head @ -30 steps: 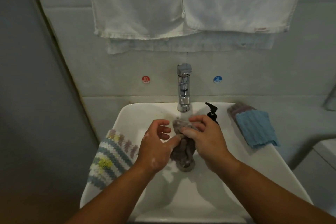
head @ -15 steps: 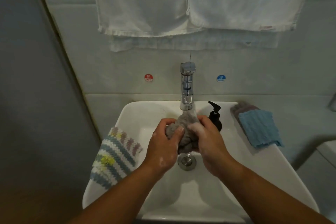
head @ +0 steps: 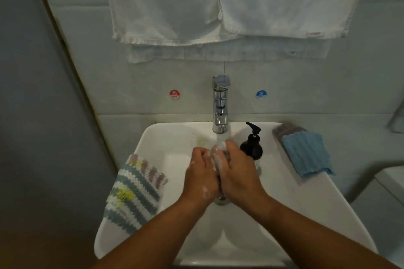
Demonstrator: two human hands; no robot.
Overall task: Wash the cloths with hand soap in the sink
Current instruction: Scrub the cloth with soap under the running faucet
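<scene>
**Grey cloth being wrung between both hands under the tap**

White towels are hanging on the wall above. Below them the white sink is carrying a striped knitted cloth draped over its left rim and a blue ribbed cloth lying on its right corner, on top of a greyish one whose edge is showing behind it.

Over the middle of the basin, the left hand and right hand are pressing together. Both are curling their fingers round the grey cloth, so only a foamy sliver is showing between them, right under the chrome faucet, where water appears to be running onto it. A dark pump bottle of hand soap is standing just beside the right hand.

Soaked and soapy, the cloth is probably handling as a soft, limp, slippery wad, heavier than when dry. Bunching it whole in both palms looks safer than pinching a corner, and keeping it over the basin should be catching any drips.
</scene>
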